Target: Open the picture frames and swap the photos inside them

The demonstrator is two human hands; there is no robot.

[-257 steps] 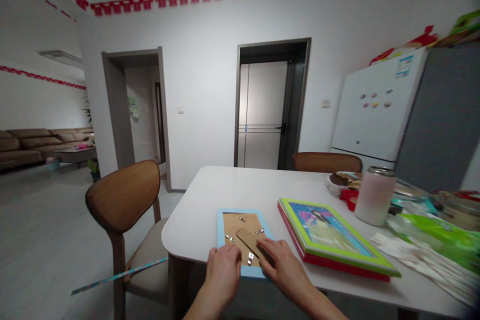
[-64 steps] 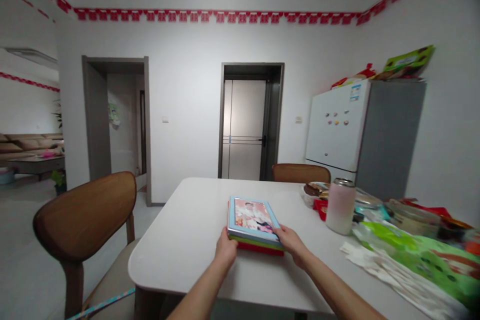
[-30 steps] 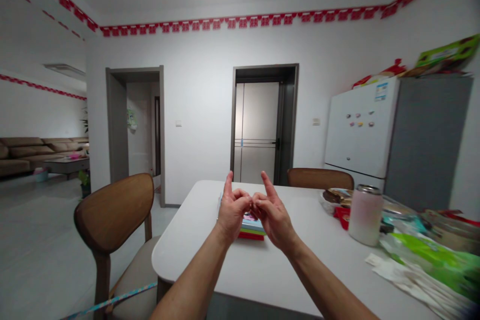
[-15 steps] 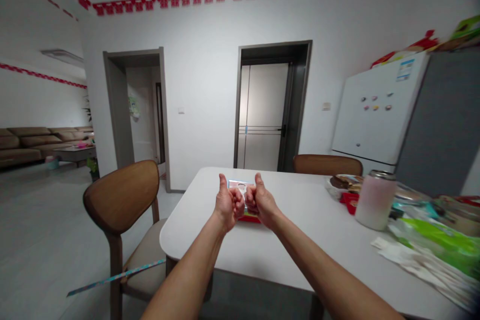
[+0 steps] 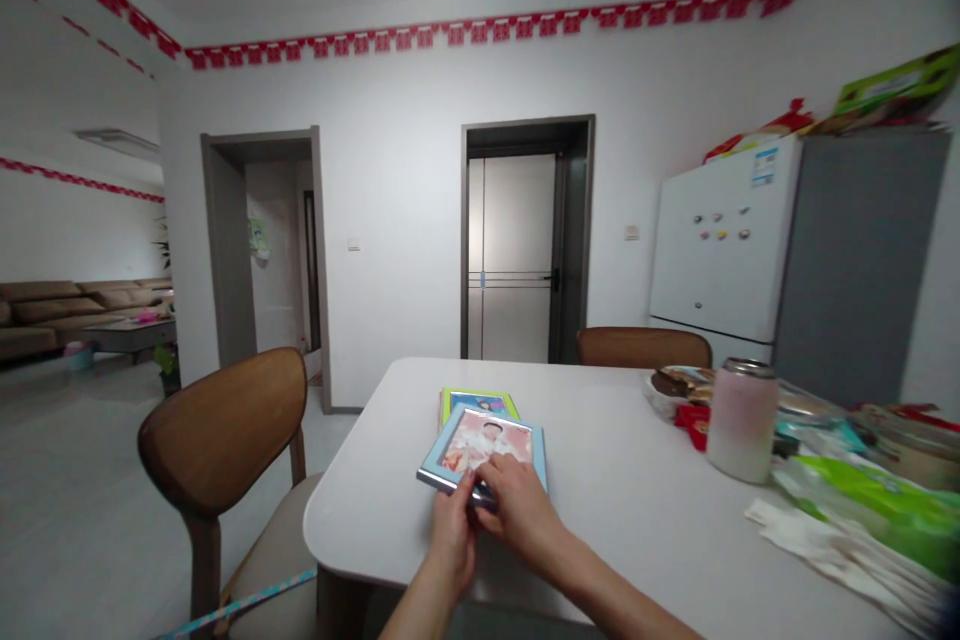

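Blue picture frame (image 5: 538, 460), lower centre, looks light, stiff and rim-held best, left hand (image 5: 452, 525) and right hand (image 5: 521, 500) pinching its near edge.

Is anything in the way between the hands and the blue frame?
No, nothing I can see. The left hand and right hand touch the blue frame at its near edge. The green frame peeks out beyond it.

Dim, soft light; 1 pale door panel (image 5: 521, 220) glows; right edge looks stretched, perhaps blurred.
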